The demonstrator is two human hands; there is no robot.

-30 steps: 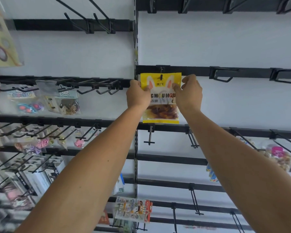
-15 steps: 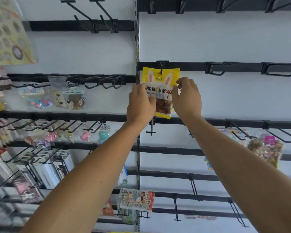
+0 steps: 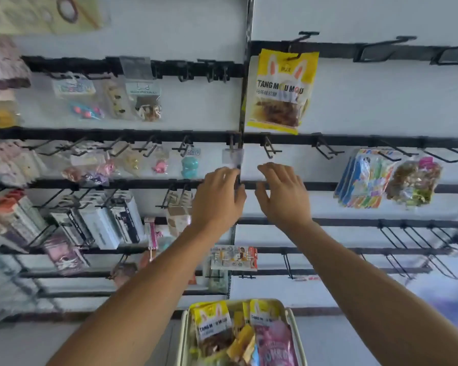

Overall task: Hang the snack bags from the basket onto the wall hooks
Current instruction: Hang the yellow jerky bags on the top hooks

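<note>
A yellow snack bag (image 3: 280, 91) with rabbit ears printed on it hangs by itself from a black wall hook (image 3: 300, 39) on the upper rail. My left hand (image 3: 218, 198) and my right hand (image 3: 282, 194) are both in the air well below it, fingers loosely spread, holding nothing. At the bottom edge stands the cream basket (image 3: 184, 336). It holds several snack bags, among them two more yellow bags (image 3: 213, 322) and a pink bag (image 3: 274, 342).
Black rails with several bare hooks (image 3: 271, 147) cross the white wall. Small packaged goods hang at left (image 3: 140, 99). Colourful packets (image 3: 362, 178) and a candy bag (image 3: 414, 180) hang at right. A vertical black post (image 3: 245, 88) splits the two wall panels.
Both hands let go of the yellow bag, which now hangs on the hook. They dropped down and away from it. The view tilted down, bringing the basket into sight.
</note>
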